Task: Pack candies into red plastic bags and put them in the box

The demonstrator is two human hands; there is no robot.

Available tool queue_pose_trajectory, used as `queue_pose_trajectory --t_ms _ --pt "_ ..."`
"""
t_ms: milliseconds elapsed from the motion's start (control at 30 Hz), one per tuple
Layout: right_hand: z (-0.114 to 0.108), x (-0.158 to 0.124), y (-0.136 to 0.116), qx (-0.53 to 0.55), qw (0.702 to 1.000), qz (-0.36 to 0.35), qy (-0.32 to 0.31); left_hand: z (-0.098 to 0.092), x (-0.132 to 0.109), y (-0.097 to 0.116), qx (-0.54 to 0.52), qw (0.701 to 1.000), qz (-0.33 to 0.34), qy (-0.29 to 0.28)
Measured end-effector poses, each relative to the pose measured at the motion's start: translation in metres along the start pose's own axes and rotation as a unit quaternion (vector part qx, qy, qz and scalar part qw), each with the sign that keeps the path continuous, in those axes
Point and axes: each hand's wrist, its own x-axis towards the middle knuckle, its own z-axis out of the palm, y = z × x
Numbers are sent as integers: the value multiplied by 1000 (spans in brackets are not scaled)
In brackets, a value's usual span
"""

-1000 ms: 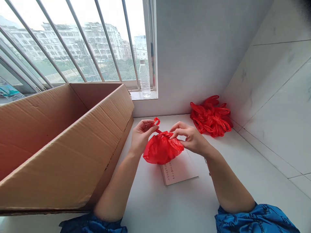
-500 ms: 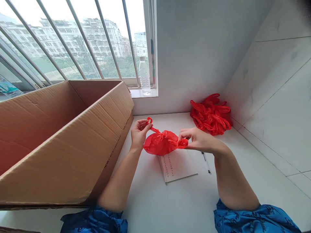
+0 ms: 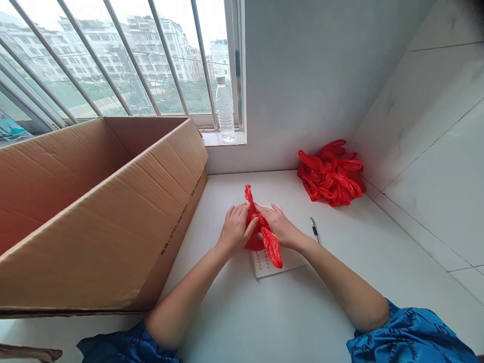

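Observation:
A red plastic bag (image 3: pixel 255 242), knotted on top, is held between my two hands above a notebook. My left hand (image 3: pixel 235 224) presses on its left side, fingers bent around it. From the other side my right hand (image 3: pixel 277 223) grips it, with the fingertips partly hidden. One twisted handle end points up past my fingers, and the other droops toward me over the notebook. The notebook (image 3: pixel 291 263) lies on the white table with some writing along its left part. Beside my right wrist lies a pen (image 3: pixel 314 228).
A big open cardboard box (image 3: pixel 113 242) takes up the left side. More red plastic bags (image 3: pixel 330 174) are heaped in the back right corner by the wall. A clear water bottle (image 3: pixel 226 111) stands on the sill of the barred window.
My hands have come together from the bag's two handle ends to its sides. The handle ends now hang free, and the bag is squeezed narrower.

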Motion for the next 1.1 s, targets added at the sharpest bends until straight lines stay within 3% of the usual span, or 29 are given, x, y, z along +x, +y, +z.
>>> queue_pose_trajectory --t_ms 133,267,633,1100 --pt "30 -11 12 -67 997 16 14 17 -16 -15 84 995 25 -41" --pt "43 -13 19 -102 994 10 26 24 -22 -22 117 992 26 -45" --pt "52 -13 27 -113 993 6 25 36 -25 -32 74 995 6 -62" --pt "55 -15 29 -112 993 8 22 37 -25 -31 51 996 -5 -73"
